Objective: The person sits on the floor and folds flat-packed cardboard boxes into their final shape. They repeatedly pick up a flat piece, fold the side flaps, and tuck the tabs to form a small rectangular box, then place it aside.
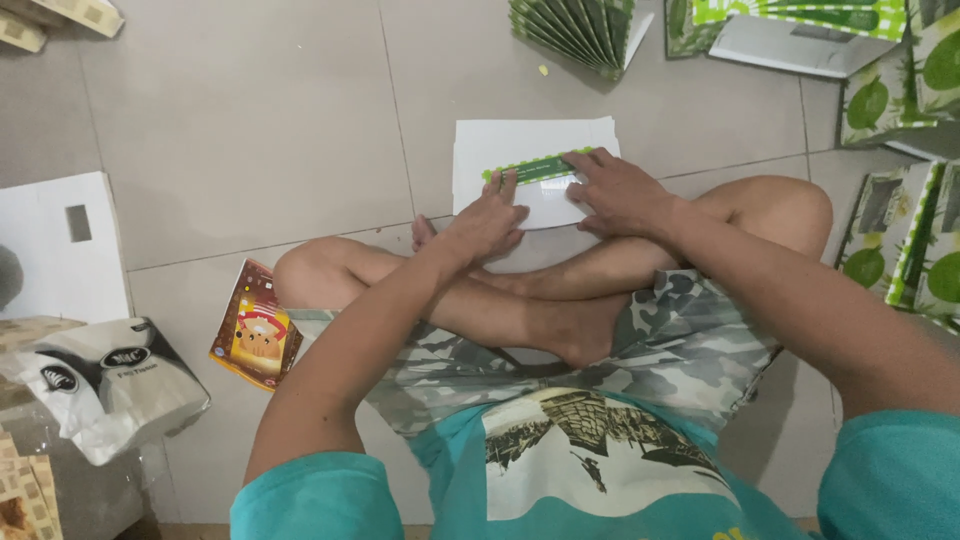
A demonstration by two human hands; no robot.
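Nearest the camera: my teal shirt (pixel 560 470) and camouflage shorts (pixel 680 340), with my legs crossed on the tiled floor (pixel 250 120).

Work item: a flat white cardboard sheet (pixel 500 150) lies on the floor just beyond my shins. One fold of it, printed with a green checked strip (pixel 535 167), is turned up onto the white face.

My left hand (pixel 490 222) is flat and spread, fingers extended, pressing on the near left part of the sheet; it grasps nothing. My right hand (pixel 615 190) is likewise flat, fingertips pressing on the right end of the green strip; it grasps nothing.

Surroundings: a small orange box (pixel 255 325) lies on the floor by my left knee. A white plastic pack (pixel 105 385) sits near left. A white panel with a square cutout (pixel 60 245) lies far left. A fanned stack of green folded cartons (pixel 580 30) stands beyond the sheet. More green-and-white cartons (pixel 900 160) lie along the right.
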